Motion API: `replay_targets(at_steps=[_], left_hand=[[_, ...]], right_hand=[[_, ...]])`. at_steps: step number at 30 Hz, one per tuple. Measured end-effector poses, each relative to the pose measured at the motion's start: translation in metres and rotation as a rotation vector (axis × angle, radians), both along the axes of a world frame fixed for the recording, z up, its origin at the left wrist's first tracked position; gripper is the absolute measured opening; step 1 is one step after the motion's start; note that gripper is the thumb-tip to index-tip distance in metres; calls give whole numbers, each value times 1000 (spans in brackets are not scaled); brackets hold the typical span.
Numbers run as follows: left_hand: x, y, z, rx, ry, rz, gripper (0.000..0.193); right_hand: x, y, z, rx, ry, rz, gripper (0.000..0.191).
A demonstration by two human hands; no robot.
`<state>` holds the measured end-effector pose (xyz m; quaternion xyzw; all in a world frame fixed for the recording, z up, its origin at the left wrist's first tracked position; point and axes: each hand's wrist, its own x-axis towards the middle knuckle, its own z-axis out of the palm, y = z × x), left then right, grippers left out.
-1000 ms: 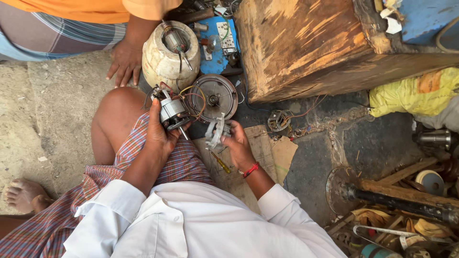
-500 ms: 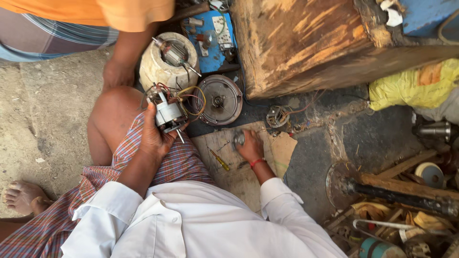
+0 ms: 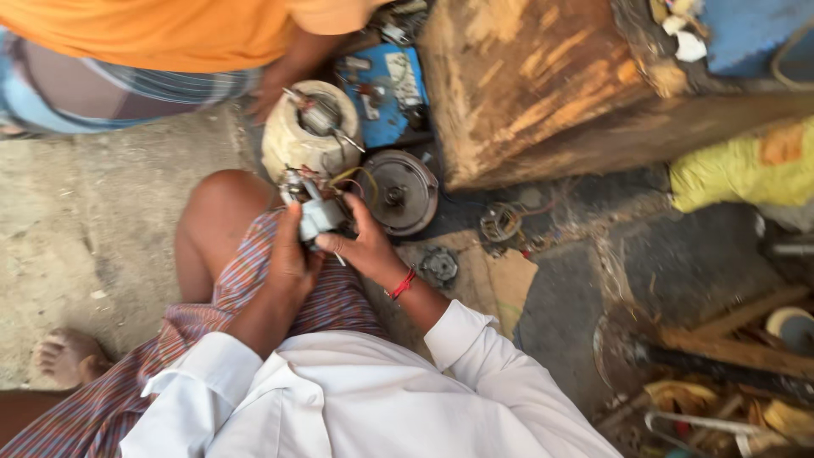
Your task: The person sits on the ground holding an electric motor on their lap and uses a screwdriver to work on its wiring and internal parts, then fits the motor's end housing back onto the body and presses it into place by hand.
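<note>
At the far left, a bare foot point(image 3: 64, 356) is seen resting on the concrete ground point(image 3: 93, 229). Further right, a raised knee point(image 3: 222, 197) in a striped wrap is shown, and above it a cream-coloured motor housing point(image 3: 307, 140) is steadied by another person's hand point(image 3: 264, 100), that person being dressed in orange. A small electric motor point(image 3: 315, 210), with coloured wires at its top, is held over the knee, just below the cream housing. It is gripped from the left side by the left hand point(image 3: 290, 259), whose fingers are curled round its body. It is met from the right by the right hand point(image 3: 365, 246), whose fingers are pinched against its lower end; a red thread is worn at that wrist. Just right of the motor, a round grey metal cover point(image 3: 398, 192) lies on the ground. A small gear-like part point(image 3: 439, 265) is seen below it, and a large wooden block point(image 3: 543, 80) is set further right
</note>
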<state>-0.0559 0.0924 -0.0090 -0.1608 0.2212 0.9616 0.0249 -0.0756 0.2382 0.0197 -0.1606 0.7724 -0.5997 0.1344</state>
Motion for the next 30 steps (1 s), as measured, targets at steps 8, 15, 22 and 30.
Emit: replay_targets(at_steps=[8,15,22,30], left_hand=[[3,5,5,-107,-2,28,66],[5,2,8,-229,19,-75,78],[6,-30,-2,-251,-35,-145,83],[-8,-40,9,-423,-11,-233,104]], right_hand=[[4,-8,-3,-186,-167,-112,106],[4,-2,-13,-564,-330,-149,105],[-6,13,-15,-512,-330,-76,108],[-10,23,-12,-291,-314,-25,109]])
